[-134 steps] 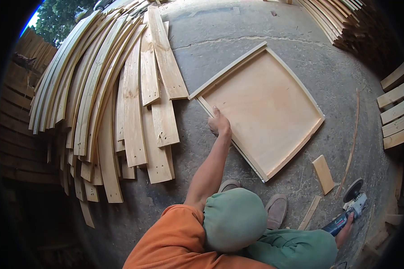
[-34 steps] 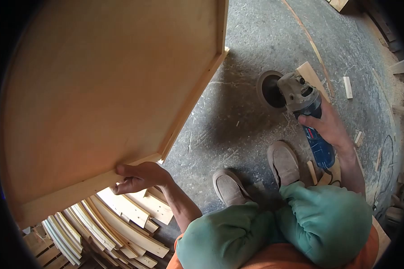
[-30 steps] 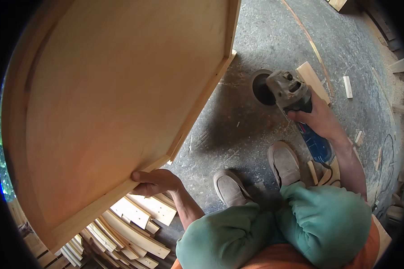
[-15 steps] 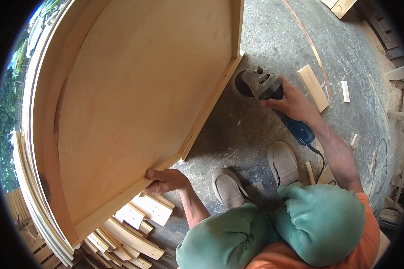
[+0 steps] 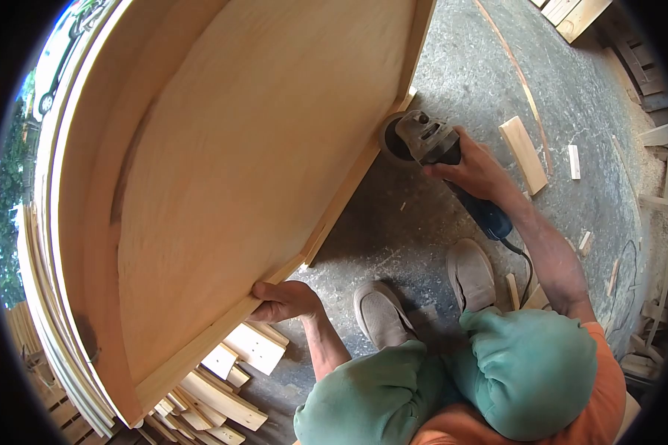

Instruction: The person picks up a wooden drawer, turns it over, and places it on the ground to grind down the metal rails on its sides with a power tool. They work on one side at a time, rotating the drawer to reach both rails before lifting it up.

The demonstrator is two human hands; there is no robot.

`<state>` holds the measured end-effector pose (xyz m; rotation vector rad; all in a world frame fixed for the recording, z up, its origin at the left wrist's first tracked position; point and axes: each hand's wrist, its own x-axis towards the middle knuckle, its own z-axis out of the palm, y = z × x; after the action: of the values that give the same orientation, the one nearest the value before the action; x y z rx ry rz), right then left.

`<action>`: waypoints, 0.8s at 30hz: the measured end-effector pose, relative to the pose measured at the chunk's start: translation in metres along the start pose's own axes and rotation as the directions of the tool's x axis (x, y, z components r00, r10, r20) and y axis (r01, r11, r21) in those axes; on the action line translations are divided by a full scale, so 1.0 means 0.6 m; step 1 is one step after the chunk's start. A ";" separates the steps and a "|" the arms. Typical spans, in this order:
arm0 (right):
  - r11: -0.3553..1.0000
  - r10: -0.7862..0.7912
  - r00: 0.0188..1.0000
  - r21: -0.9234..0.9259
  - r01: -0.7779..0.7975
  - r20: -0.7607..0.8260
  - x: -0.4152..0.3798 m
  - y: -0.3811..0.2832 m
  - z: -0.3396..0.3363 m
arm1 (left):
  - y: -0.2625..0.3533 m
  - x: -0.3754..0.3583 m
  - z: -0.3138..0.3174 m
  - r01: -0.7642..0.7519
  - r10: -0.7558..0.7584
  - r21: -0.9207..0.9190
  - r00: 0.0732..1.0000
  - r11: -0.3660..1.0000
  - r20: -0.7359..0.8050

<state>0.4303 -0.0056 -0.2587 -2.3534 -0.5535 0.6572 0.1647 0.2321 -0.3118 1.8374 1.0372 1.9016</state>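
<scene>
My left hand (image 5: 288, 300) grips the lower edge of a large light-wood panel (image 5: 237, 148) with a raised frame, thumb on the inner side and fingers beneath. The panel stands tilted on the left and fills much of the view. My right hand (image 5: 476, 169) is wrapped round an angle grinder (image 5: 430, 139) with a grey head and a dark blue body. Its round disc (image 5: 398, 139) is at the panel's right frame edge; whether it touches the wood is hard to tell. A cord hangs from the tool's rear end.
Wood pieces (image 5: 223, 397) are stacked below the panel. A short board (image 5: 523, 154) and small offcuts lie on the concrete floor (image 5: 482, 74). My shoes (image 5: 382, 315) are below the grinder. More timber (image 5: 575, 16) sits at the upper right, with scrap along the right side.
The grinder in my right hand has moved slightly left, bringing its disc to the panel's edge. The panel and my left hand appear shifted a little to the right.
</scene>
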 end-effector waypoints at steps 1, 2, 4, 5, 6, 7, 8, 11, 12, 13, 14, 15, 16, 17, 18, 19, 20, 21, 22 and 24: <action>1.000 0.023 0.999 -0.010 -0.023 0.025 0.002 -0.002 -0.001 | 0.002 0.000 0.002 0.000 0.000 -0.022 1.000 1.000 0.003; 0.999 0.049 0.998 -0.019 -0.049 0.050 0.002 -0.003 -0.001 | 0.003 0.001 0.002 0.000 0.000 -0.044 1.000 0.999 0.010; 0.998 0.035 0.999 -0.048 -0.035 -0.006 -0.008 0.001 -0.001 | 0.005 0.001 0.003 0.003 -0.003 -0.038 1.000 0.999 0.005; 0.997 0.021 0.998 -0.077 -0.026 -0.059 -0.010 0.002 -0.002 | 0.005 -0.001 0.003 0.008 -0.008 -0.030 1.000 1.000 0.001; 0.996 0.019 0.998 -0.083 -0.023 -0.056 -0.011 0.000 -0.004 | 0.002 -0.005 -0.001 0.012 -0.012 -0.027 1.000 1.000 -0.003; 0.998 0.026 0.998 -0.063 -0.029 -0.049 -0.011 -0.003 -0.007 | -0.002 -0.008 -0.006 0.017 -0.016 -0.030 0.999 0.999 0.028; 0.999 0.032 0.999 -0.041 -0.034 -0.042 -0.011 -0.005 -0.009 | -0.005 -0.010 -0.010 0.018 -0.016 -0.034 0.998 0.999 0.059; 0.998 0.042 0.998 -0.036 -0.044 -0.043 -0.009 -0.009 -0.004 | 0.002 -0.008 -0.010 0.028 -0.024 -0.049 0.996 0.998 0.083; 0.999 0.040 0.998 -0.036 -0.041 -0.045 -0.007 -0.010 -0.004 | 0.007 -0.007 -0.006 0.026 -0.022 -0.051 0.997 0.998 0.081; 0.999 0.039 0.999 -0.011 -0.039 -0.012 -0.005 -0.011 -0.002 | 0.023 0.001 0.004 0.014 -0.012 -0.035 0.999 0.999 0.051; 0.999 0.038 0.999 0.012 -0.038 0.021 -0.002 -0.011 0.000 | 0.031 0.006 0.010 0.003 -0.003 -0.018 1.000 1.000 0.022; 0.999 0.038 0.999 0.012 -0.038 0.022 -0.004 -0.010 0.003 | 0.025 0.004 0.007 0.003 -0.003 -0.017 1.000 1.000 0.023; 0.999 0.042 0.999 -0.017 -0.042 0.002 -0.005 -0.007 0.005 | 0.019 0.002 0.007 0.038 -0.037 -0.052 0.999 0.998 0.020; 0.998 0.044 0.999 -0.047 -0.044 -0.018 -0.006 -0.005 0.005 | 0.014 0.000 0.007 0.073 -0.072 -0.088 0.997 0.993 0.018; 0.998 0.044 0.999 -0.051 -0.045 -0.015 -0.010 -0.003 0.004 | 0.011 -0.003 0.003 0.077 -0.076 -0.085 0.997 0.993 0.017; 0.997 0.048 0.998 -0.058 -0.050 -0.034 -0.013 -0.001 0.003 | 0.014 -0.003 0.003 0.064 -0.063 -0.057 0.998 0.996 0.020; 0.996 0.050 0.997 -0.066 -0.054 -0.053 -0.014 -0.001 0.002 | 0.015 -0.003 0.003 0.050 -0.049 -0.030 0.999 0.998 0.023; 0.996 0.047 0.998 -0.068 -0.051 -0.051 -0.014 -0.002 0.002 | 0.011 -0.005 0.000 0.052 -0.051 -0.027 0.999 0.998 0.020; 0.996 0.060 0.997 -0.068 -0.063 -0.043 -0.014 -0.003 0.000 | 0.009 -0.007 -0.001 0.061 -0.060 -0.042 0.998 0.997 0.031; 0.995 0.072 0.997 -0.066 -0.074 -0.035 -0.015 -0.009 0.001 | 0.008 -0.007 -0.004 0.068 -0.066 -0.057 0.997 0.996 0.041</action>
<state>0.4217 -0.0060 -0.2526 -2.4530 -0.4847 0.6409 0.1644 0.2252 -0.3117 1.7777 1.0076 1.8310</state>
